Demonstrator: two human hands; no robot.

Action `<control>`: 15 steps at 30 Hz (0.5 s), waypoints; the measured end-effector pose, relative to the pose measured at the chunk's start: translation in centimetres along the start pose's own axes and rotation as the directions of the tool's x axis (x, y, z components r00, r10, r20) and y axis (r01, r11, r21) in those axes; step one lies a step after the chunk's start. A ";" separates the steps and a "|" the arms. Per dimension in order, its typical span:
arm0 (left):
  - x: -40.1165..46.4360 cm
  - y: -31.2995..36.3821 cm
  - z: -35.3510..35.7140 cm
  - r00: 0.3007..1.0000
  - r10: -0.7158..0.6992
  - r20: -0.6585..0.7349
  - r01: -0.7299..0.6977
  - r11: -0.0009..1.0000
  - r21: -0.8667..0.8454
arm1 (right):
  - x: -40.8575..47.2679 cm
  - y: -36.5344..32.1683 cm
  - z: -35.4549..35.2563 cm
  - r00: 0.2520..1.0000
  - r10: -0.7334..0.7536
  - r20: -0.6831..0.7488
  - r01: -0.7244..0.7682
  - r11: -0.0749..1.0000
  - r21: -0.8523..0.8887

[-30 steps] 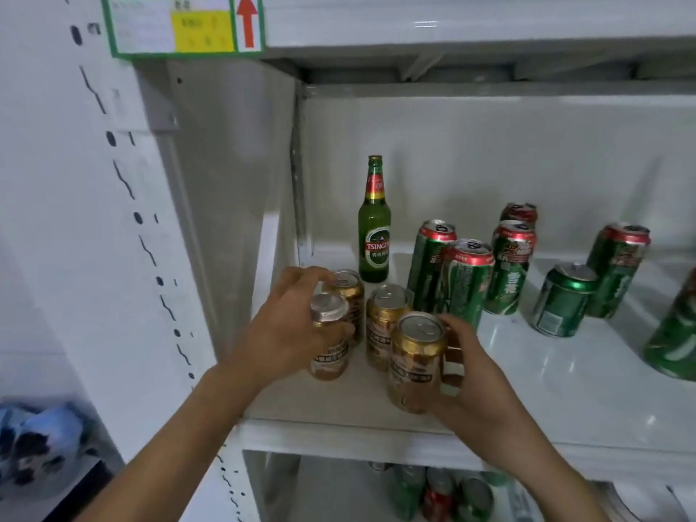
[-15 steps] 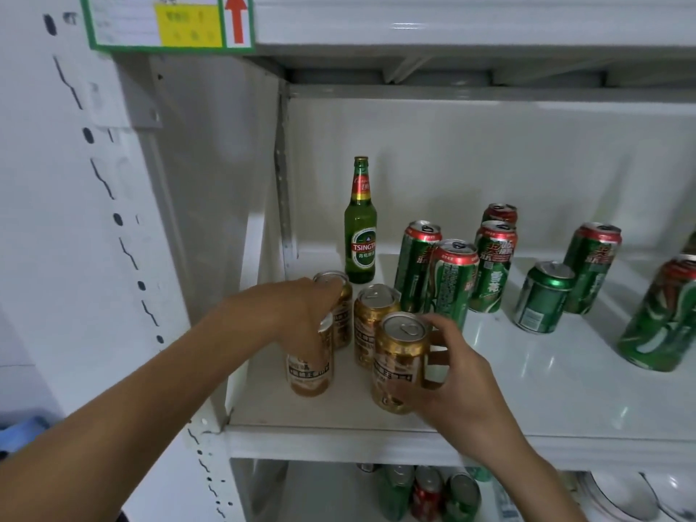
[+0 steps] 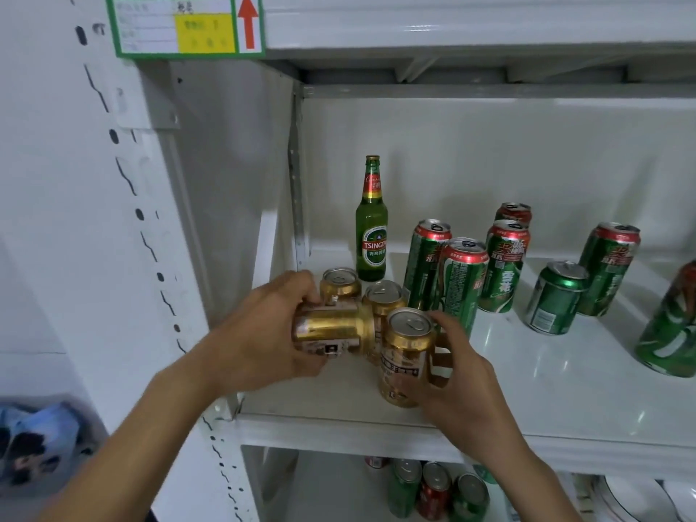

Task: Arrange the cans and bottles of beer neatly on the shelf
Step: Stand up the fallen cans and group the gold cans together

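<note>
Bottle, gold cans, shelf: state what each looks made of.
Bottle: green glass, apparently; glossy, see-through, metal-looking cap.
Gold cans: thin metal, likely aluminium; shiny, silver pull-tab tops.
Shelf: white, glossy, reflects light; probably painted metal, but could be laminate.

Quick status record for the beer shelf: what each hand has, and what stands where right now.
left hand: grip on a gold can turned on its side, above the shelf
right hand: grip on an upright gold can near the front edge
behind them: two more upright gold cans
bottle: one green bottle, upright, back left
green cans: several upright, unaligned; short one among them
</note>
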State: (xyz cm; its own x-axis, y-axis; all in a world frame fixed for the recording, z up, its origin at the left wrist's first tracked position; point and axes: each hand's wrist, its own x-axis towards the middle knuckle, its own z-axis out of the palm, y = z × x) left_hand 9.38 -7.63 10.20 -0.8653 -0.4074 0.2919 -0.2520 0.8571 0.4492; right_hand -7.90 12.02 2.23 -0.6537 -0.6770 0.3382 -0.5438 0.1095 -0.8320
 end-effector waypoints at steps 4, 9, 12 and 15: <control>-3.0 -1.3 4.8 0.985 -0.116 -0.126 0.052 0.905 -0.421 | -0.2 0.0 0.2 0.999 0.001 -0.034 -0.002 1.000 -0.026; -3.2 -2.9 8.6 0.945 -0.219 -0.243 0.045 0.824 -0.565 | -0.2 -0.4 0.9 0.999 -0.030 -0.012 0.030 0.999 -0.027; -2.9 -3.5 9.7 0.920 -0.319 -0.230 0.085 0.732 -0.676 | 0.0 -0.5 1.8 0.999 -0.043 -0.008 0.042 0.999 -0.016; -2.6 -3.6 9.3 0.937 -0.294 -0.187 0.104 0.749 -0.654 | 0.3 -0.4 2.2 0.997 -0.064 -0.038 0.064 0.998 -0.017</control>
State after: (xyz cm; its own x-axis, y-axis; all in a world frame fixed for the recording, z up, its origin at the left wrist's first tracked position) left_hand 8.48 -6.77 -0.06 -0.6563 -0.6925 0.2995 0.0046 0.3933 0.9194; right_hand -6.70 10.15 1.72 -0.6369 -0.6544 0.4076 -0.5933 0.0784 -0.8012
